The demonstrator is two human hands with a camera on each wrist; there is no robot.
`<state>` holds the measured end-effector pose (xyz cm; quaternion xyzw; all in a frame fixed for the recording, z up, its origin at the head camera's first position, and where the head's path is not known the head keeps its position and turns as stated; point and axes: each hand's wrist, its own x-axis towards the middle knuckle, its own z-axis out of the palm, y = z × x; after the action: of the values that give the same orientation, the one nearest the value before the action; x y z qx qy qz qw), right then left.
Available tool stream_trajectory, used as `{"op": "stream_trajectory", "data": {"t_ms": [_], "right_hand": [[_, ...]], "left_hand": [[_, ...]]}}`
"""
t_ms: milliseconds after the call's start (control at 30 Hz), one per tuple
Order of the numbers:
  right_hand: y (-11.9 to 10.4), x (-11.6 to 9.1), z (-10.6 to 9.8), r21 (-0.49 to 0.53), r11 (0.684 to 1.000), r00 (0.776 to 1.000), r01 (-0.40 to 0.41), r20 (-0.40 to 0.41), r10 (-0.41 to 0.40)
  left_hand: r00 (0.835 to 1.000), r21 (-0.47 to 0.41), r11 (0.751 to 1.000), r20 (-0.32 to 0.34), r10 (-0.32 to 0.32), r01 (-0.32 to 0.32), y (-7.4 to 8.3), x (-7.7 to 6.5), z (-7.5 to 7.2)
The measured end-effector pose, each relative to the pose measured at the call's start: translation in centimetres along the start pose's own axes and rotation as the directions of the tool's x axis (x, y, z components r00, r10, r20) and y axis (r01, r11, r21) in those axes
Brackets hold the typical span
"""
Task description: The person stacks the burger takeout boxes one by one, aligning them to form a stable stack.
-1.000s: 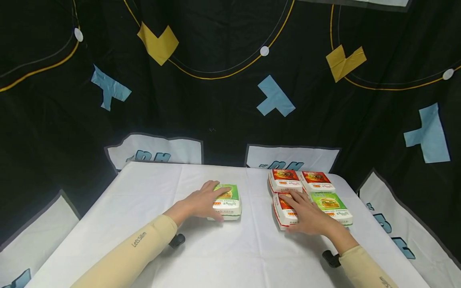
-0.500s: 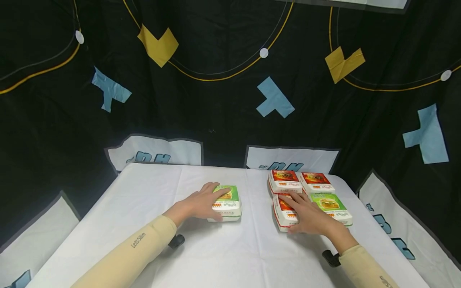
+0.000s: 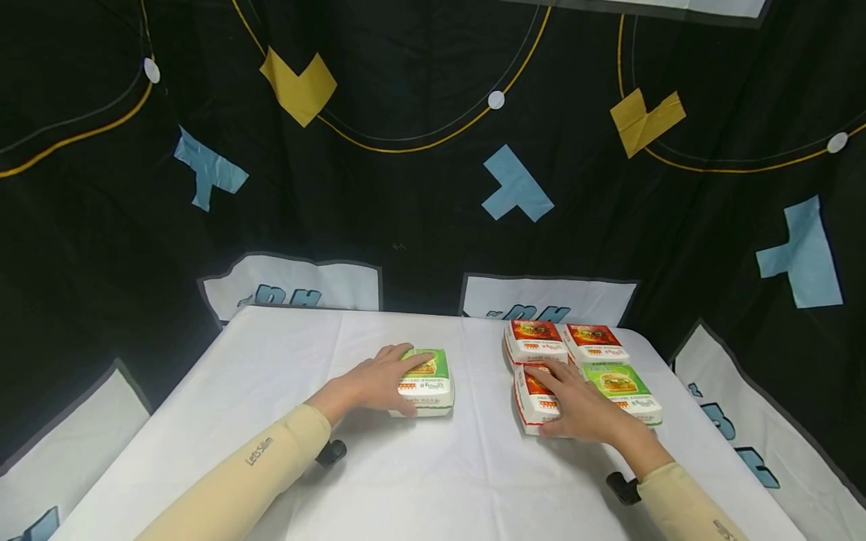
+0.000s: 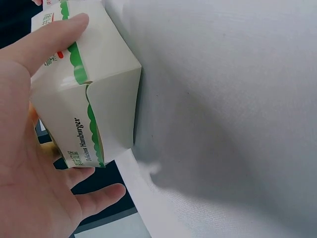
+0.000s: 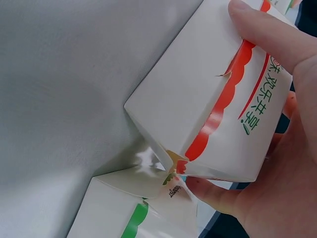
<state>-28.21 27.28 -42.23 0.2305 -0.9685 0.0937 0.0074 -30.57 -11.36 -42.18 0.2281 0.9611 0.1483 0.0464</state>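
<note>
On the white tabletop, left of centre, my left hand [image 3: 382,382] grips a green-and-white hamburger box [image 3: 433,387]. Its thumb [image 4: 59,37] presses the box's near face in the left wrist view, while the fingers go round the far side. Over to the right, my right hand [image 3: 583,403] holds a red-and-white hamburger box [image 3: 534,409] between thumb and fingers. That box, seen in the right wrist view, has a red scalloped stripe; the thumb [image 5: 265,27] lies on its near face. Both boxes are closed, and each hand hides part of its box.
Two red hamburger boxes, a left one [image 3: 537,342] and a right one [image 3: 595,342], stand behind the held red box. Another green box [image 3: 622,385] sits to its right. The white-clothed table [image 3: 419,488] ends at a black patterned curtain [image 3: 406,218].
</note>
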Motion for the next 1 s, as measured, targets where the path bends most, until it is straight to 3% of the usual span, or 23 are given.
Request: {"op": "stream_trajectory", "data": {"t_ms": [1000], "right_hand": [[0.18,0.04,-0.28,0.001,1.0,0.999,0.025,-0.024,-0.025]], "left_hand": [[1.0,-0.015,1.0,0.015,0.006,-0.005,-0.18,0.12,0.17]]}}
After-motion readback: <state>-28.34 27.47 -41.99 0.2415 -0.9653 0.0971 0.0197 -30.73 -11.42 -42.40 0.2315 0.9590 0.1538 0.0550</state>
